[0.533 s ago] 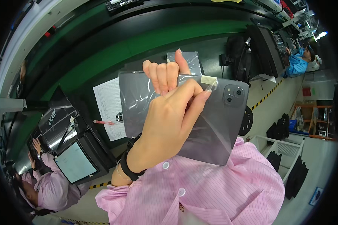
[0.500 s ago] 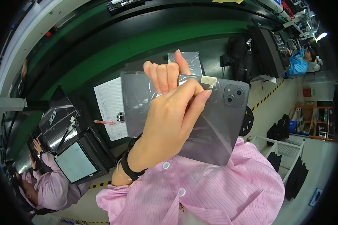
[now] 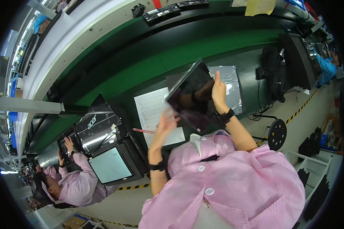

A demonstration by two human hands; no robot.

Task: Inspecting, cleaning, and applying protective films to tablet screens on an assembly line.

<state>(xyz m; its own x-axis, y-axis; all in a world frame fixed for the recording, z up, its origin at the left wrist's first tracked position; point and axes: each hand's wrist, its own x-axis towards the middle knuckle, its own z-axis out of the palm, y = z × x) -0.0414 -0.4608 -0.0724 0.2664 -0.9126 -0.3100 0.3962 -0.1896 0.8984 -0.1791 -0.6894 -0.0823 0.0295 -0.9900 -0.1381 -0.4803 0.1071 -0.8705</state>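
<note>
Head view, items as I had them. One tablet (image 3: 191, 89), dark glossy face showing, tilted and held up over the surface (image 3: 252, 57), in front of my chest. My right hand (image 3: 219, 91) was closed on its right edge, the thumb raised. My left hand (image 3: 167, 124), blurred, had its fingers spread near the tablet's lower left edge; whether it touched, I could not tell. A black band sat on each wrist.

On the surface: one ruled sheet (image 3: 151, 110), left of the tablet, partly behind my left hand; one red pen (image 3: 143, 131), lying across the sheet's left edge; one clear plastic wrapper (image 3: 233, 82), beyond and to the right of my right hand, its contents unclear to me; one black bag (image 3: 273, 74), farther right.

To the left: one lit screen (image 3: 110, 165), tilted; beyond it, a co-worker (image 3: 80, 179) in pink, both arms forward. To the right: one round black stool (image 3: 277, 134), beside the surface.
</note>
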